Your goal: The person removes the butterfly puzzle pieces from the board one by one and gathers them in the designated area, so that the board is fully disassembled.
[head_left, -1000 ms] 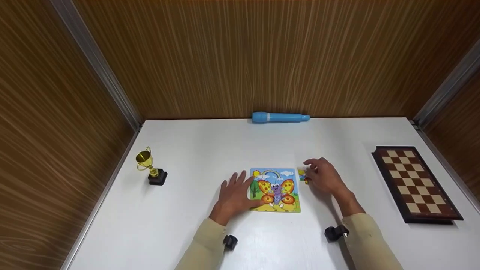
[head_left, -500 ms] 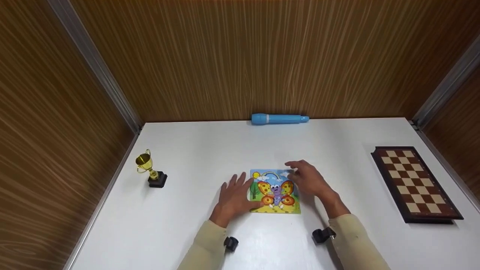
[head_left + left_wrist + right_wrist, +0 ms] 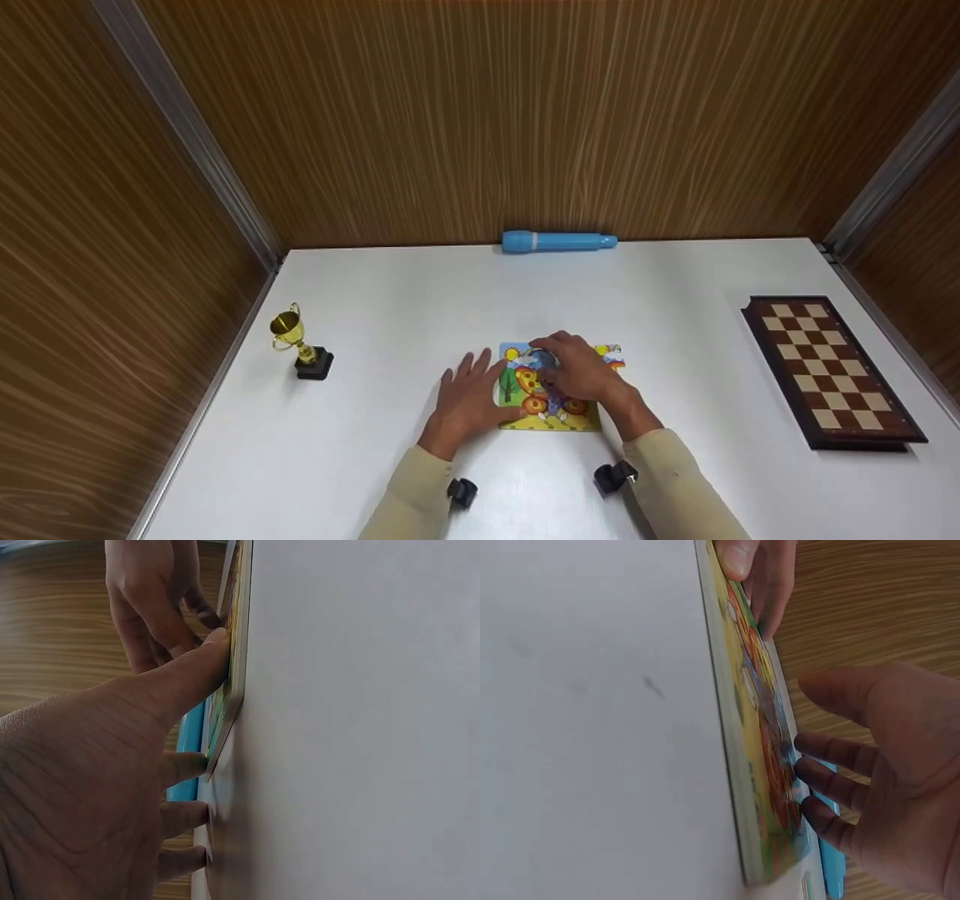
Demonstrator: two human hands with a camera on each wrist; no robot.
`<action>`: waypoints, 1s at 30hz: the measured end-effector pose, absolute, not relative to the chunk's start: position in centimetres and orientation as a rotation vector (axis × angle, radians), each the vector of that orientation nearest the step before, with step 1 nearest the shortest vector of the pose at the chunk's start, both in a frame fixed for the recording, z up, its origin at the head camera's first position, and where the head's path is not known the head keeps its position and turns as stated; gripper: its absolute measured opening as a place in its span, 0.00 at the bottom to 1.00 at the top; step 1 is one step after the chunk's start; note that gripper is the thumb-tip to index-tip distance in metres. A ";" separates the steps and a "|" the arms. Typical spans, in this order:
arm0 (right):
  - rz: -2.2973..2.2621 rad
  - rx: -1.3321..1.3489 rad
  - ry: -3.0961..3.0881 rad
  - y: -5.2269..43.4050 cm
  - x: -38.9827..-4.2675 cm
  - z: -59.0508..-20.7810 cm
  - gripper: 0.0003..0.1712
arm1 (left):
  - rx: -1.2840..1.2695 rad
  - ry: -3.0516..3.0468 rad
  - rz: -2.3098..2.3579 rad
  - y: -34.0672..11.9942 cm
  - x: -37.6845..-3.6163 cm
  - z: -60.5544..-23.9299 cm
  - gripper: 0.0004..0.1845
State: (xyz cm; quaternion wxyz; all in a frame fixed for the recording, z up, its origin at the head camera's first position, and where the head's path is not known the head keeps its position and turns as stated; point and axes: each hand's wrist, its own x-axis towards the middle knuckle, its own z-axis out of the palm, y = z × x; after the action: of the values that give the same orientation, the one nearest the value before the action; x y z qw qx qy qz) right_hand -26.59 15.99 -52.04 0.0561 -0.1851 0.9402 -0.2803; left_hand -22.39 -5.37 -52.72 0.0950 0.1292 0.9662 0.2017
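near the front middle of the white table [image 3: 420, 300] lies a butterfly puzzle [image 3: 551, 420], flat on the surface, and every place below is given from it. left hand [image 3: 466, 401] rests at the puzzle's left edge, palm down on the table, fingers spread; the left wrist view shows the thumb pressing on the puzzle's near left edge while the other fingers lie on the table beside it. right hand [image 3: 579, 373] sits over the puzzle's upper middle, covering part of the picture; in the right wrist view its fingertips [image 3: 804, 769] touch the printed face, slightly parted, thumb held off the surface. cannot tell whether the fingers pinch anything under them. a loose puzzle piece [image 3: 611, 355] lies just beside the puzzle's upper right corner, touching or nearly touching it. a blue flashlight [image 3: 559, 241] lies well behind the puzzle, on its side, against the wooden back wall [image 3: 525, 112]. a small gold trophy [image 3: 296, 345] stands upright well to the puzzle's left. a chessboard [image 3: 829, 371] lies flat well to the puzzle's right, near the table's right edge.
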 end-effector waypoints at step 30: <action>-0.593 -0.537 2.894 14.6 -27.2 -51.7 0.18 | 0.356 2.872 0.608 -5.1 -22.2 -52.9 0.48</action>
State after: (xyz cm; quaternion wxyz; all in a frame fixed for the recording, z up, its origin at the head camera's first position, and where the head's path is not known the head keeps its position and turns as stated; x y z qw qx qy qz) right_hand -27.24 14.59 -51.74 0.0693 -0.1784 0.9616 -0.1969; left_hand -22.21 -5.06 -52.87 0.0921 0.1200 0.9671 0.2047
